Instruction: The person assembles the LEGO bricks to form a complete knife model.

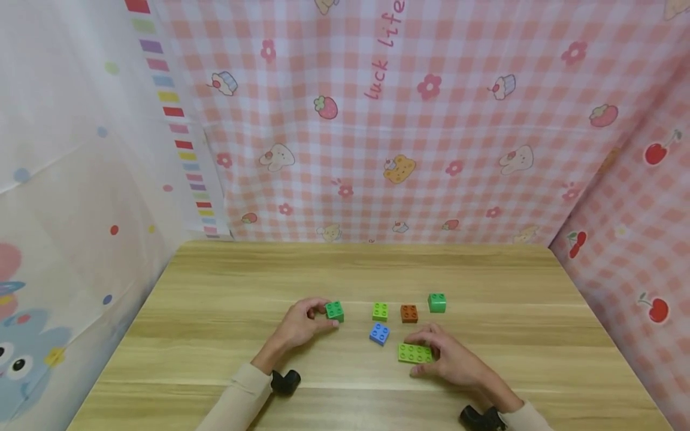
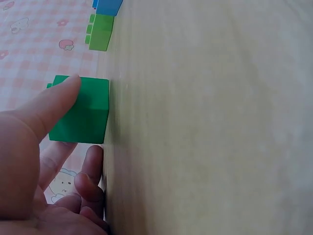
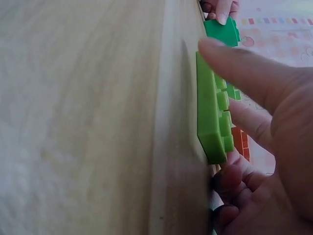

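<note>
My left hand [image 1: 303, 321] pinches a dark green brick [image 1: 335, 310] between thumb and fingers at the left of the group. In the left wrist view the thumb lies across a smooth side of this brick [image 2: 90, 115], low by the tabletop. My right hand [image 1: 451, 358] is spread around a long light green brick [image 1: 414, 353], thumb on the near side and fingers on the far side. In the right wrist view the thumb overlaps one end of this brick [image 3: 208, 107], while its long side shows uncovered.
Between and beyond the hands lie a blue brick [image 1: 380, 334], a small light green brick [image 1: 380, 311], a brown brick [image 1: 409, 313] and another green brick [image 1: 437, 303]. They stand studs up on the wooden table [image 1: 215, 281]. Patterned cloth [image 1: 356, 143] hangs behind the table.
</note>
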### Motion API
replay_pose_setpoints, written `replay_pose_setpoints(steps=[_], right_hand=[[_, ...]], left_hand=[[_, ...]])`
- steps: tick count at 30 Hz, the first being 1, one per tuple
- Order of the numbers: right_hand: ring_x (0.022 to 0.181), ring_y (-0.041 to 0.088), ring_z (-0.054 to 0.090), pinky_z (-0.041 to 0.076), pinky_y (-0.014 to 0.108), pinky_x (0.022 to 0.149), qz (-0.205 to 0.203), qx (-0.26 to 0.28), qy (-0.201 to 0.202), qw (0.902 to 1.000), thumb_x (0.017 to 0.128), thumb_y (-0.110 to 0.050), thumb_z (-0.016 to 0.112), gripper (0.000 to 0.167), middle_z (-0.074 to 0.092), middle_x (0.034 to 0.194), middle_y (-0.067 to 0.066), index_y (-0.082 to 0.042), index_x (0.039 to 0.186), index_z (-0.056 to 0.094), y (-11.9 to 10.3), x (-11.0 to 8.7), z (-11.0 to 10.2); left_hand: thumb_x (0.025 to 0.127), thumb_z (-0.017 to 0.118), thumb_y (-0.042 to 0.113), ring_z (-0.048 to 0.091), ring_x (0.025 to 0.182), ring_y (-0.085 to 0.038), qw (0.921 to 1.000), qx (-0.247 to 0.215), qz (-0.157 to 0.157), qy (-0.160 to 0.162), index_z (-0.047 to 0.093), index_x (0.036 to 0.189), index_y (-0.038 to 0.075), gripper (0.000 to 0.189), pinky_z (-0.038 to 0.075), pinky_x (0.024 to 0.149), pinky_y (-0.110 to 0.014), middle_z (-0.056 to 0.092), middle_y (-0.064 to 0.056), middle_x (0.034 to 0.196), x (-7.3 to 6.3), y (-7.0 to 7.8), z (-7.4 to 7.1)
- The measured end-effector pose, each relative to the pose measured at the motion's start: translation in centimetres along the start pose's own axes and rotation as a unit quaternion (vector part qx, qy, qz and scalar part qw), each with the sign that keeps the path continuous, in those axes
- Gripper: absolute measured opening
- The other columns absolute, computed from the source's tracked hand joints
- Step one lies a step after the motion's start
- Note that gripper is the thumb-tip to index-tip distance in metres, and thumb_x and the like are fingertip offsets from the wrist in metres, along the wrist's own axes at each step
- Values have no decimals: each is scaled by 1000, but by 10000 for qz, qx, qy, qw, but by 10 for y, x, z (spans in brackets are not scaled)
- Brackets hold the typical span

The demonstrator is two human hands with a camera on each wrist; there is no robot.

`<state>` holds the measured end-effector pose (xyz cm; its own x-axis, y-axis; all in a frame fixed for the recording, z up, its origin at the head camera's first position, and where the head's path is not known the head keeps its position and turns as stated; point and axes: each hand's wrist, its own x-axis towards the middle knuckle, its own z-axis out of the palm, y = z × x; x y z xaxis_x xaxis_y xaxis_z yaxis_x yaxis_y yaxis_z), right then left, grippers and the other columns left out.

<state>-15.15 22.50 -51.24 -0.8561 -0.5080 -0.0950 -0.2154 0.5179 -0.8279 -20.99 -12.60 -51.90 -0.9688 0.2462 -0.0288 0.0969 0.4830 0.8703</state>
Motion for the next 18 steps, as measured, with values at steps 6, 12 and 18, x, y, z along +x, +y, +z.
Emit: replay_pose_setpoints(steps=[6,12,18], right_hand=[[94,15,45,39,24,77,23,-149,219,9996,81,-28,81,42,53,114,3,-21,120,67,0,1,4],[90,14,46,39,25,73,171,-351,383,9985,82,-29,80,34,57,113,0,-22,114,70,-2,3,5],[90,14,47,39,25,72,107,-433,365,9983,84,-30,79,31,57,109,-1,-21,112,71,-4,4,3]], left_hand=[[82,83,23,45,80,-17,9999,-32,-43,-96,71,118,14,39,37,69,-29,62,-2,97,1,-1,0],[82,82,23,45,80,-17,9998,-98,-75,-167,71,118,14,39,38,69,-29,61,-2,96,2,-2,0],[82,82,24,46,80,-17,9998,-83,-34,-176,71,118,14,39,38,70,-28,61,-1,96,3,-4,0]])
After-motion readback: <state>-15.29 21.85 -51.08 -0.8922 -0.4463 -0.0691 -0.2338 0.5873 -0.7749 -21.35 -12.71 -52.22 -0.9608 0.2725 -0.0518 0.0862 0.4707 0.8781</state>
